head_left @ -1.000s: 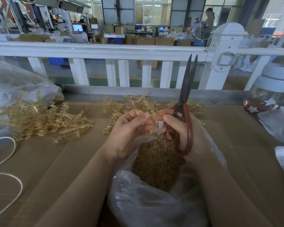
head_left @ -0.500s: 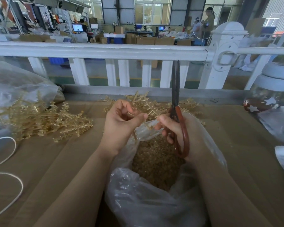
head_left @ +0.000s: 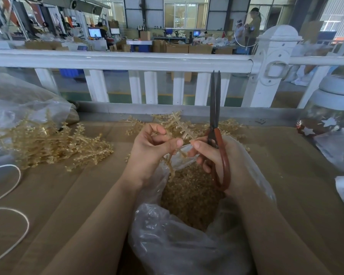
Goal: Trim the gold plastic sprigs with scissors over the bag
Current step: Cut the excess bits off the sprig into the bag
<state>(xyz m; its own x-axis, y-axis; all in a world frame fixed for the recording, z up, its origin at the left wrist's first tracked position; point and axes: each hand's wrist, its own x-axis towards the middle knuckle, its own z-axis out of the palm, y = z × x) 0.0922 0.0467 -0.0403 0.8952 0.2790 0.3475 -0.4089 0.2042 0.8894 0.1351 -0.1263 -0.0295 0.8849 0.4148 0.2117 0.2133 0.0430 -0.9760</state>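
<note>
Plainly midway: the bag holds many gold trimmings, while untrimmed piles wait on the tabletop. The left hand pinches a sprig; the right hand grips nearly closed scissors.

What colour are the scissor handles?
Reddish-brown handles with dark blades, gripped in the right hand; seen in the head view.
</note>
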